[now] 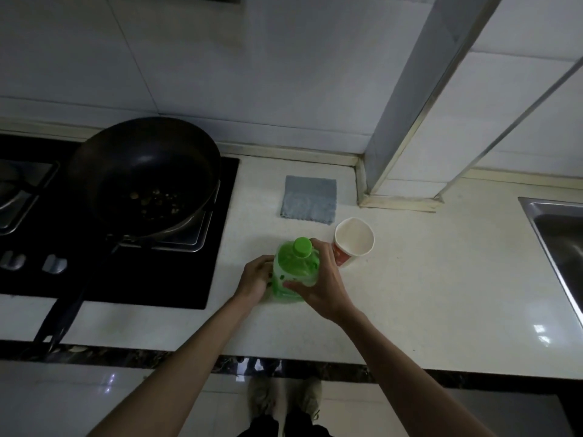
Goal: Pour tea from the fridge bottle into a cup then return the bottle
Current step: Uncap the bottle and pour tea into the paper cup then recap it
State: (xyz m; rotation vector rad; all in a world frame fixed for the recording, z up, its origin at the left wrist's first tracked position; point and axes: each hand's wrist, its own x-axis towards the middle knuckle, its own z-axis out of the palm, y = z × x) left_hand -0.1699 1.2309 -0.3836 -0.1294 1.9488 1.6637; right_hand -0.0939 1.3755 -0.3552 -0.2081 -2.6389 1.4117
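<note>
Head view: green plastic tea bottle point(295, 272) stands upright on the white worktop point(426, 279), its green cap point(302, 246) on, just beside a paper cup point(354, 240) that looks empty. The left hand point(257, 277) wraps the bottle's lower body; the right hand point(318, 285) closes its fingers point(317, 247) round the shoulder near the cap. Both hands are clamped on the bottle.

Thin-walled and likely chilled from the fridge, the bottle should be fairly heavy, a little squashy and perhaps slick. I would grip the ribbed body firmly but not hard, and twist the cap separately. The cup is light and easily tipped.

The bottle's label is too blurred to read; the cup's red print is illegible.
</note>
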